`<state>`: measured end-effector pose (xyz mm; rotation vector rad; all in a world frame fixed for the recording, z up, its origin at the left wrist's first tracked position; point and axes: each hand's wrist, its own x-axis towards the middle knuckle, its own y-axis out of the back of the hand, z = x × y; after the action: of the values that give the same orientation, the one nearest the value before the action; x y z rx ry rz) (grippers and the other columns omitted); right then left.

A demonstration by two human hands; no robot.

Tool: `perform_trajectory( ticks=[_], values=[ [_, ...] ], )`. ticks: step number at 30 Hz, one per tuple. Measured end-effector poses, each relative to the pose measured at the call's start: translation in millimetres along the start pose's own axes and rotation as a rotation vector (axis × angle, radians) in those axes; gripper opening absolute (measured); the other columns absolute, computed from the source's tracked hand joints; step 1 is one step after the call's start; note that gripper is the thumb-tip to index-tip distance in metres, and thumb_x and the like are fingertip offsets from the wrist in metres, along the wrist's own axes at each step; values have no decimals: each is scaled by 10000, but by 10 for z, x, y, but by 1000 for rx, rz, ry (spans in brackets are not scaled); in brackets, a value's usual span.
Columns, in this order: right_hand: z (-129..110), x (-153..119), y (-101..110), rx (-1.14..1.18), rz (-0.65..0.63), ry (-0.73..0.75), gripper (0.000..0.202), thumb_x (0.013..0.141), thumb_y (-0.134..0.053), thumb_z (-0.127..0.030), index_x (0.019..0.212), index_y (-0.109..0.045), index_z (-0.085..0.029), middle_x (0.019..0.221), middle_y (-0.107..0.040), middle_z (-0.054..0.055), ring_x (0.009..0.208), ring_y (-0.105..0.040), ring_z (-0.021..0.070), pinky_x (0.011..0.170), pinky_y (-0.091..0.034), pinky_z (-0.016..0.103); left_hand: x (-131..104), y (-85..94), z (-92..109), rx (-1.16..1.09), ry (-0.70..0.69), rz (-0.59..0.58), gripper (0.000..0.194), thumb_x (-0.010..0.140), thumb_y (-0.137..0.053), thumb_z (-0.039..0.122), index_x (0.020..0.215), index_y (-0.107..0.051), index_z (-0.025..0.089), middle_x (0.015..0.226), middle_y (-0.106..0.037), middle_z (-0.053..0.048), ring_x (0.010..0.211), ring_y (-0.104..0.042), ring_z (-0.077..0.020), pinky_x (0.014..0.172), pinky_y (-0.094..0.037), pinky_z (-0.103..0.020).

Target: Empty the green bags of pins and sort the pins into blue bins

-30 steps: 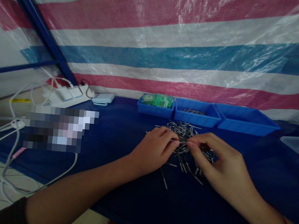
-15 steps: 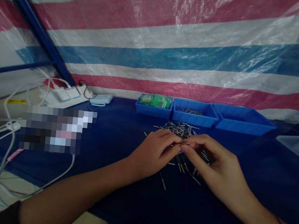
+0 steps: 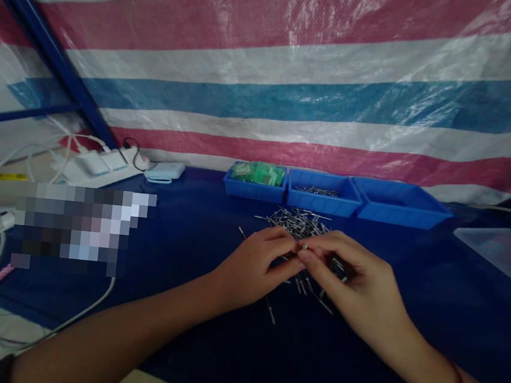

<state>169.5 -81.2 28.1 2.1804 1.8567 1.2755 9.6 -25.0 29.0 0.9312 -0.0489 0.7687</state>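
A small metal blind rivet (image 3: 305,246) shows at the meeting fingertips of both hands, with much of it covered. My right hand (image 3: 360,277) pinches it between thumb and forefinger. From the other side, my left hand (image 3: 248,266) is closed with its thumb and forefinger tips against the same spot. Beneath and behind the fingers, a loose pile of silver blind rivets (image 3: 300,221) lies on the dark blue table (image 3: 312,353), partly hidden by the hands. One stray rivet (image 3: 270,311) rests nearer to me.
Behind the pile stand three blue bins: one with green packets (image 3: 264,174), a middle bin (image 3: 322,204) with some rivets, and a right bin (image 3: 402,214). A clear plastic lid or tray (image 3: 498,251) lies right. Left are a power strip (image 3: 104,168), cables and a light-blue case (image 3: 164,172).
The whole view has shifted slightly, so things appear farther left. Between the fingertips the rivet has turned and now shows as a short bright end. Both hands stay together.
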Motion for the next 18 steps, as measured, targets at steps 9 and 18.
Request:
perform_trajectory(
  ticks=[9,18],
  values=[
    [9,-10,36,31,24,-18,94,821,-590,-208,886,-656,-220,744,-626,6,675,-586,136,579,-469,270,-8,0,21,-48,32,135,117,883,-524,216,908,-616,148,824,-568,-16,782,-552,-118,728,-449,-234],
    [79,-1,31,79,-19,-96,112,841,-571,-261,911,-654,-233,826,-638,12,744,-599,148,614,-464,275,-40,18,30,5,-27,299,86,874,-533,205,910,-603,170,839,-572,-12,732,-548,-101,672,-463,-217]
  ],
)
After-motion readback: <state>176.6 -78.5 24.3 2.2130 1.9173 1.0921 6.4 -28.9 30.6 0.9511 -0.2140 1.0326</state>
